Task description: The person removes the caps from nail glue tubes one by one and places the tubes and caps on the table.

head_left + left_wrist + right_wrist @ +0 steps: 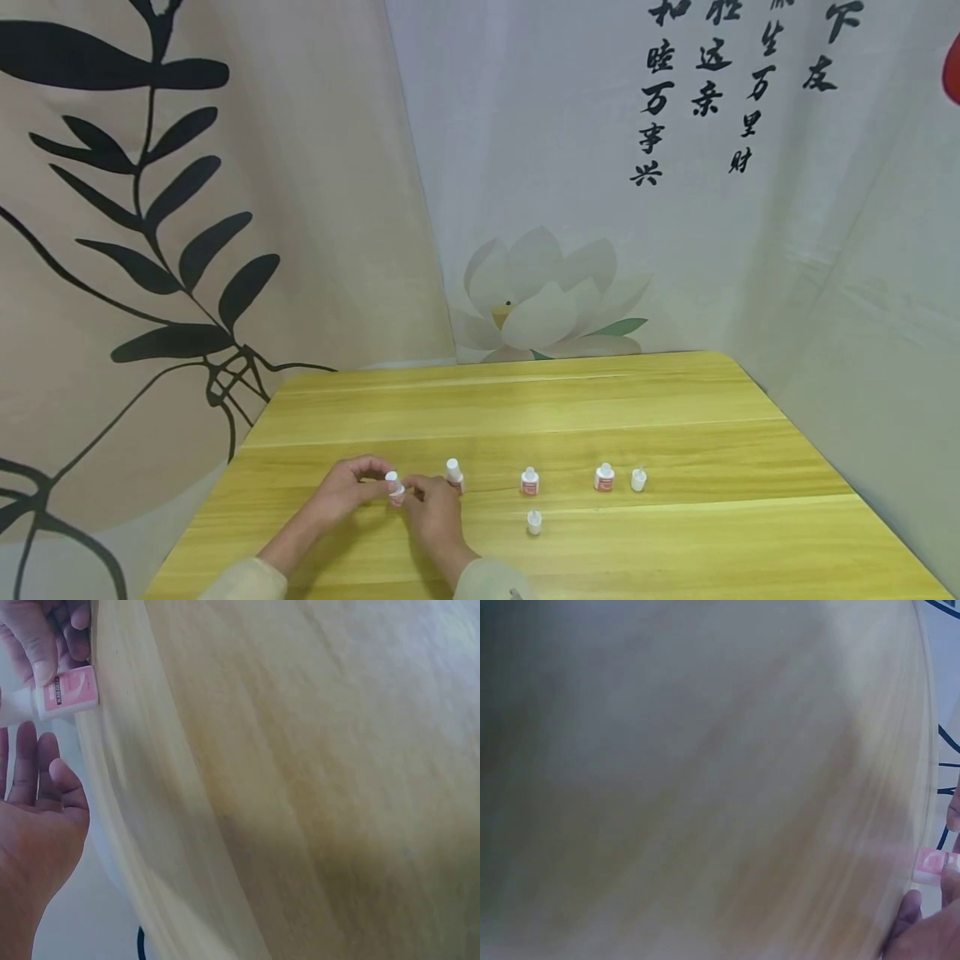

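A small white bottle with a pink label [397,495] stands between the two hands at the left of the table, its white cap [392,477] uppermost. My left hand [347,492] has thumb and fingers round its upper part from the left. From the right, my right hand [438,515] pinches the same bottle. The left wrist view shows the bottle's label [73,689] beside the right thumb, with the left hand [41,832] below the cap end. In the right wrist view only part of the bottle [930,865] shows, above the right hand [926,934].
Just behind my right hand stands a bottle with a tall white cap [453,468]. Farther right are two bottles with short white tops [530,482] [604,478]. One loose white cap [534,522] lies nearer the front, another [638,480] at the right. Printed curtains hang behind the wooden table [675,550].
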A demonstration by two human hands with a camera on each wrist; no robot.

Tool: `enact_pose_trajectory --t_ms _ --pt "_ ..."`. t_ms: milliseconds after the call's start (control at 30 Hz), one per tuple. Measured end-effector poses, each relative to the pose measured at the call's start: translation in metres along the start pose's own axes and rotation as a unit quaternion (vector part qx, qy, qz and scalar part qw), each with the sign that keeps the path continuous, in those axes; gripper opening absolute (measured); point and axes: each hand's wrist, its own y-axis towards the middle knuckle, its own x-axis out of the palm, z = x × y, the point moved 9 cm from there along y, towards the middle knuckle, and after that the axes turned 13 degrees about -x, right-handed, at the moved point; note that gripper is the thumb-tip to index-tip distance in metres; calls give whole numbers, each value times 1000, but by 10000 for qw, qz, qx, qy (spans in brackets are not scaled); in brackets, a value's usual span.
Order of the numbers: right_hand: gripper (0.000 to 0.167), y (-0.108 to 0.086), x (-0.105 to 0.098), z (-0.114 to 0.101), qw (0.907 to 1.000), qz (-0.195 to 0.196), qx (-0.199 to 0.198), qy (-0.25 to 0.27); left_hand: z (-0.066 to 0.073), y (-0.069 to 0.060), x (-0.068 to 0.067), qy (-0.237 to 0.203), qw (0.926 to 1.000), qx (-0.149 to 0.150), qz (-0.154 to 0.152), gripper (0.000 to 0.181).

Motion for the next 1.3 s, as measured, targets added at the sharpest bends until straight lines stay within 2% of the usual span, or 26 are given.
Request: enact_pose_trajectory --t_ms 267,600,867,1133,1300 --pt "9 -1 0 0 10000 -13 -50 -4 -1 -1 -2 69 9999 -56 85 41" --pt "8 0 -1 -1 9997 -6 -119 -211 0 -1 -3 1 9999 2 120 35" --pt "9 0 -1 -4 9997 -56 -202 -124 4 -3 -7 12 9993 -58 360 27" --pt "11 0 -2 -4 9997 -85 -105 -217 6 -5 -10 -68 9991 -77 404 27" --pt "12 -1 -3 -6 9998 -24 -55 -186 7 -4 -13 10 9985 -94 537 27"
